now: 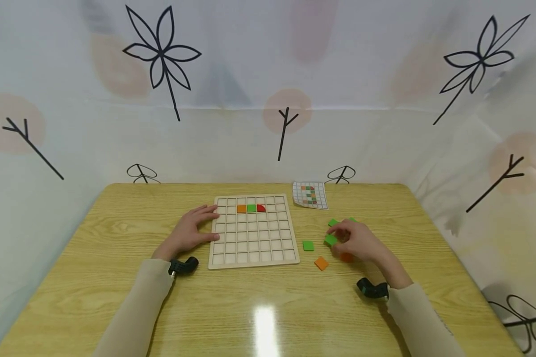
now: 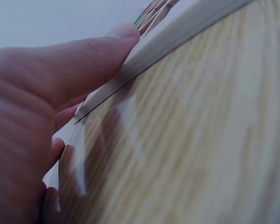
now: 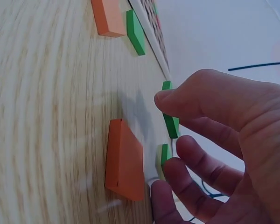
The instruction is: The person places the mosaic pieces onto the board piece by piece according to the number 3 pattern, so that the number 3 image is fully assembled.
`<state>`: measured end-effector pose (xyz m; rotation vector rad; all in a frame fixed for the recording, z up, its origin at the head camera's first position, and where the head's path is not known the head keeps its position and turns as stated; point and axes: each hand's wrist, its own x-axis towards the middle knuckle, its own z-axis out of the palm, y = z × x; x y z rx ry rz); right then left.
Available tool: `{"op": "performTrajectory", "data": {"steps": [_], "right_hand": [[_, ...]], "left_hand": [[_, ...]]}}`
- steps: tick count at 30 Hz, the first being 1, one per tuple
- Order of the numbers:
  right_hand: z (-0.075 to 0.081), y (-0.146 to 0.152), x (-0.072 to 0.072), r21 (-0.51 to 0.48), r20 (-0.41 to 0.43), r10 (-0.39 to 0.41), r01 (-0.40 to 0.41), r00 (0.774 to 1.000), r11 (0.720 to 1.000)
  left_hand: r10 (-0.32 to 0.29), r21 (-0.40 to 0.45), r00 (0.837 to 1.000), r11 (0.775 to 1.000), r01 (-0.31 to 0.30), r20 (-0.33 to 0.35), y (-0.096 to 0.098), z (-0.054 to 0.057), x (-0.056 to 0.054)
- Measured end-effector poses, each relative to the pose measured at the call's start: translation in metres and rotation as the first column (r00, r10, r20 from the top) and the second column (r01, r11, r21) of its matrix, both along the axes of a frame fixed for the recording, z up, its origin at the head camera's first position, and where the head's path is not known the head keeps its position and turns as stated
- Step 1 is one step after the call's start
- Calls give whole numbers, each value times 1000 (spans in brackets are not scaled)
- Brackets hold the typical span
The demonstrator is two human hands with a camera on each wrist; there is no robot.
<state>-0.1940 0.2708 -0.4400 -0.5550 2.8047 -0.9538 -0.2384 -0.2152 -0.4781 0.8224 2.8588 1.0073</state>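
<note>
Green tile (image 1: 330, 241) pinched in right hand (image 1: 357, 240).

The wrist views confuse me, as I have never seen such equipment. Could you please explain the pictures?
No machine here: it is human work, done bare-handed. One camera, worn on the head, looks forward and down; two more, one per wrist, look closely at the work. On the table lie a gridded board with three tiles in it, a card, and loose tiles, green and orange. The left hand touches the board's edge; the right hand pinches a green tile.
</note>
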Motion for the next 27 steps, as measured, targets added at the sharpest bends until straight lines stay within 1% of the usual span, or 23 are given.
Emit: {"op": "performTrajectory", "data": {"steps": [5,12,17,27], "right_hand": [[1,-1,-1,-10,13,12,-12,1000,1000],[1,-3,-2,-32,25,24,-23,999,999],[3,-9,-3,-45,35,19,-17,999,999],[4,-25,-10,-74,-11,56,-57,998,996]], "left_hand": [[-2,9,1000,1000,2,0,0,0,0],[6,-17,1000,1000,-6,-13,0,-2,0],[7,-12,1000,1000,-7,-13,0,-2,0],[6,-21,1000,1000,-7,-9,-1,-4,-1]]}}
